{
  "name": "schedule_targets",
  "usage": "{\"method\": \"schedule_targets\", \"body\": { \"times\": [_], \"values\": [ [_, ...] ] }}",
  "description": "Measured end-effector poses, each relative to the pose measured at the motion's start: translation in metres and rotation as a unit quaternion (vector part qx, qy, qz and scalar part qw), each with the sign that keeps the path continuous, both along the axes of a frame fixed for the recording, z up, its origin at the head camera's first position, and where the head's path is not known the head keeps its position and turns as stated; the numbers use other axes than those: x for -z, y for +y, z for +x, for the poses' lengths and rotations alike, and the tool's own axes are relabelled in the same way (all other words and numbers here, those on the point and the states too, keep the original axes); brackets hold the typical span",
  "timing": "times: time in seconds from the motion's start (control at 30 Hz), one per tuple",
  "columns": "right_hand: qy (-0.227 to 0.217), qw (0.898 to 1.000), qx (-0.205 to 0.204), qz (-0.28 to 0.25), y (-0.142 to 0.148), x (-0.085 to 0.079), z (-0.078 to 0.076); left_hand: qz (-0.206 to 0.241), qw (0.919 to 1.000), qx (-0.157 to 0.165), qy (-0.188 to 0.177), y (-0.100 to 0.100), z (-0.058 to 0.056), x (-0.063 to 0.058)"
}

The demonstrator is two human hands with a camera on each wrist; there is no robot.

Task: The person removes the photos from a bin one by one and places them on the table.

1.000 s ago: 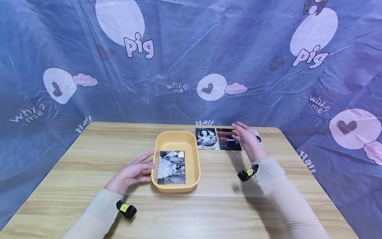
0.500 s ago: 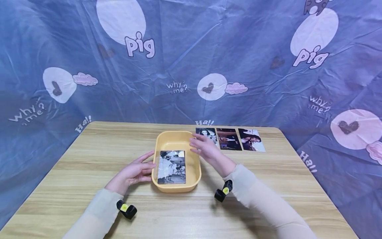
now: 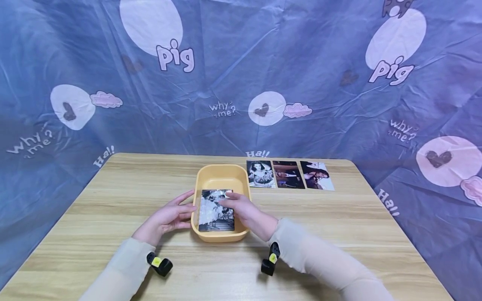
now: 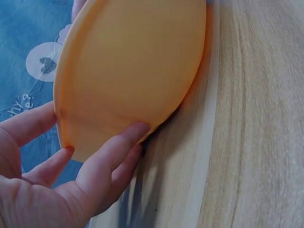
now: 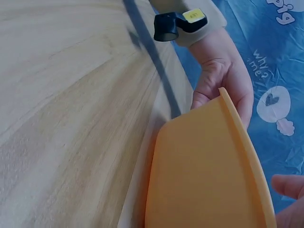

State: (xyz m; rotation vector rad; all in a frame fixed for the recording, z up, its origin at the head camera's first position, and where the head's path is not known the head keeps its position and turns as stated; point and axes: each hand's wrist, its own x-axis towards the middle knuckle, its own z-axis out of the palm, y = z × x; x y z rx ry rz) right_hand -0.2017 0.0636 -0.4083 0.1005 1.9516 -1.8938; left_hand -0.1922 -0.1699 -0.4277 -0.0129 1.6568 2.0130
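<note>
Your left hand (image 3: 169, 216), fingers extended, touches the tray (image 3: 222, 238); your right hand's (image 3: 249, 212) grip I cannot tell. Pinch the probably light, slippery photo (image 3: 214, 214) by its edges.

"What does the cloth (image 3: 226, 140) say?"

"'pig' twice, up high; 'why me?' three times, below that; and 'Ha!!' three times, lowest of all."

"And the yellow stickers (image 3: 156, 261) on the wrist cameras (image 3: 164, 268)?"

"Marks too small to read in the head view, and too blurred in the right wrist view."
</note>
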Motion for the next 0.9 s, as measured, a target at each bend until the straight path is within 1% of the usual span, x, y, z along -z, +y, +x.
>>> {"method": "schedule_targets", "body": {
  "times": [0.17,0.37,0.53,0.67,0.9],
  "values": [
    [0.022,0.999,0.019,0.024,-0.002,0.001,0.003,0.000,1.0000,-0.001,-0.001,0.000,0.001,0.000],
    [0.008,0.999,0.043,0.027,-0.005,0.005,0.000,0.000,1.0000,-0.002,-0.001,0.000,0.001,0.000],
    [0.006,0.997,0.064,0.050,-0.008,0.012,-0.005,0.002,1.0000,-0.003,-0.001,0.001,0.000,0.000],
    [0.000,0.996,0.072,0.059,-0.010,0.014,-0.007,0.004,1.0000,-0.002,-0.003,0.000,0.000,0.000],
    [-0.008,0.995,0.085,0.056,-0.011,0.014,-0.008,0.003,1.0000,-0.002,-0.002,0.000,-0.001,0.001]
  ]
}}
